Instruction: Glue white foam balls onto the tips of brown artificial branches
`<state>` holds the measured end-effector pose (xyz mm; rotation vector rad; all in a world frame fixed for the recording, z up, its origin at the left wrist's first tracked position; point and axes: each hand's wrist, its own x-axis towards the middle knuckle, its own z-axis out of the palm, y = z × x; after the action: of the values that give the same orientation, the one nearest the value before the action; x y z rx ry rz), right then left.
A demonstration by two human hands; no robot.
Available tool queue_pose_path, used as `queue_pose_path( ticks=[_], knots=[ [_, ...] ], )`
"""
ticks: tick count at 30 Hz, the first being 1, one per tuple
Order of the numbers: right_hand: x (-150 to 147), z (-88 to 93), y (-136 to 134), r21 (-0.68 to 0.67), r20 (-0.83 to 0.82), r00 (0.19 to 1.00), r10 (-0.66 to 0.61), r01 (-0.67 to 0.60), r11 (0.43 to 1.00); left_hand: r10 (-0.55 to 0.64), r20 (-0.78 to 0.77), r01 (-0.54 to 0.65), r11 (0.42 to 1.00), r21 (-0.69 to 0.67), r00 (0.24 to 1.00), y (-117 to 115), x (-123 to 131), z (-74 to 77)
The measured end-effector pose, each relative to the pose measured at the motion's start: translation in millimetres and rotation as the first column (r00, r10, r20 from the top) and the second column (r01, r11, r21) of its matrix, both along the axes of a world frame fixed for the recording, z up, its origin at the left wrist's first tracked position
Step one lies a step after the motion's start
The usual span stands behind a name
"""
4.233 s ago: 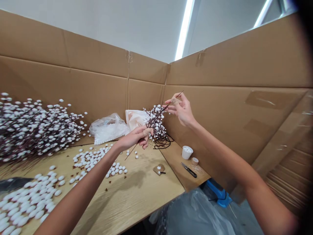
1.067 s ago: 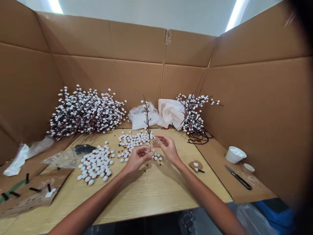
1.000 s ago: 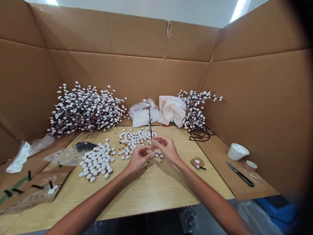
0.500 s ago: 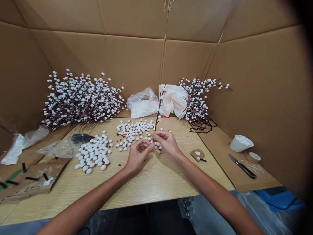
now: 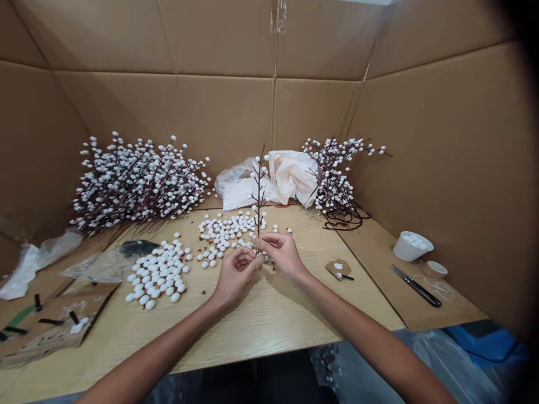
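Note:
My right hand (image 5: 281, 254) pinches the foot of a thin dark twig (image 5: 258, 196) that stands nearly upright and carries a few white buds. My left hand (image 5: 234, 273) is curled right beside it, fingertips meeting the right hand at the twig's base; whether it holds a bud is hidden. Both hands hover over the wooden table (image 5: 261, 320). Just beyond them lie two heaps of loose white buds (image 5: 227, 233), with the other heap of buds (image 5: 158, 273) to the left.
A big pile of budded branches (image 5: 135, 182) lies at back left, a smaller bunch (image 5: 334, 179) at back right. Plastic bags (image 5: 242, 188) sit against the cardboard wall. On the right are a white cup (image 5: 411, 246), a black knife (image 5: 416, 286) and a small tape roll (image 5: 434, 270).
The budded branch held up at the right earlier is gone from my hands. A sparse twig now stands between them; it leaned right half a second ago and is upright again.

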<state>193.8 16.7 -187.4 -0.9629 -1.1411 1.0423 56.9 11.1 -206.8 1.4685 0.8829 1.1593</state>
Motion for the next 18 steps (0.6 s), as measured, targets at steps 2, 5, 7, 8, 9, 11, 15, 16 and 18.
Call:
queue_pose_path(
  ticks=[2, 5, 7, 8, 9, 11, 15, 16, 18],
  knots=[
    [-0.4, -1.7, 0.3, 0.006, 0.014, 1.000, 0.002, -0.002, 1.000, 0.011, -0.025, -0.011, 1.000, -0.002, 1.000, -0.6, 0.2, 1.3],
    [-0.9, -4.3, 0.7, 0.020, 0.026, 1.000, 0.007, -0.007, 1.000, 0.030, -0.091, -0.029, 0.999, 0.017, 0.995, -2.5, 0.3, 4.3],
    [-1.3, -5.8, 0.8, 0.026, 0.033, 0.999, 0.008, -0.009, 1.000, 0.034, -0.137, -0.029, 0.999, 0.039, 0.990, -4.2, 0.2, 6.0],
    [-1.6, -6.3, 0.7, 0.027, 0.035, 0.999, 0.006, -0.007, 1.000, 0.032, -0.155, -0.024, 0.998, 0.051, 0.987, -5.1, 0.2, 6.5],
    [-1.9, -6.6, 0.6, 0.027, 0.037, 0.999, 0.001, -0.002, 1.000, 0.028, -0.168, -0.018, 0.998, 0.062, 0.985, -6.0, 0.1, 6.8],
    [-2.8, -6.5, 0.1, 0.020, 0.036, 0.999, -0.004, 0.004, 1.000, 0.025, -0.189, -0.009, 0.996, 0.084, 0.982, -7.3, 0.0, 6.9],
    [-4.7, -6.1, -1.3, 0.000, 0.000, 1.000, 0.019, -0.019, 1.000, 0.027, -0.197, -0.005, 0.994, 0.110, 0.980, -8.1, -0.3, 5.9],
    [-5.0, -6.2, -1.5, -0.008, -0.009, 1.000, 0.026, -0.026, 1.000, 0.024, -0.194, -0.003, 0.994, 0.108, 0.981, -8.1, -0.4, 5.5],
    [-5.2, -6.4, -1.8, -0.025, -0.018, 0.999, 0.036, -0.037, 0.999, 0.019, -0.191, 0.001, 0.994, 0.105, 0.981, -8.1, -0.7, 5.0]
  ],
)
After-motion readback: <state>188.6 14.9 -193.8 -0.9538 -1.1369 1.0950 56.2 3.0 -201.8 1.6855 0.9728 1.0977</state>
